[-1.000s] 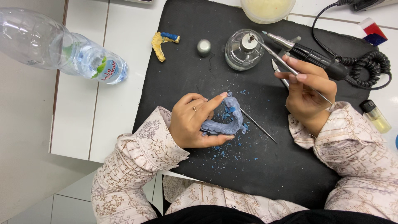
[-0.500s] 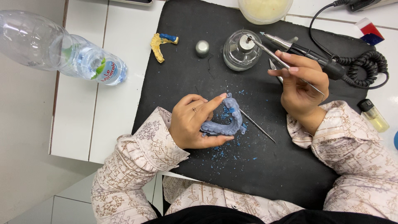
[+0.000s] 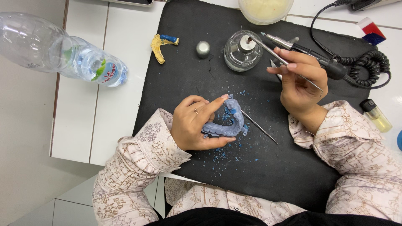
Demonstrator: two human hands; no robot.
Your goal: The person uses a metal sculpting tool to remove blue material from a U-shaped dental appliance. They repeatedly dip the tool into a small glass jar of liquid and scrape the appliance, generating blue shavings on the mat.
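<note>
We see a blue dental model (image 3: 226, 125) lying on the black mat (image 3: 259, 167), clamped in the grip of the left hand (image 3: 194, 123), thumb beneath and forefinger over its arch. Blue crumbs (image 3: 222, 152) lie scattered around that grip, and a thin metal pick (image 3: 259, 127) rests just to its right. The right hand (image 3: 299, 86) has its grip closed on a slender metal tool (image 3: 276, 56), whose tip reaches a small glass burner (image 3: 242, 50) just to the upper left of that grip. A black corded handpiece (image 3: 318, 58) lies just behind it.
</note>
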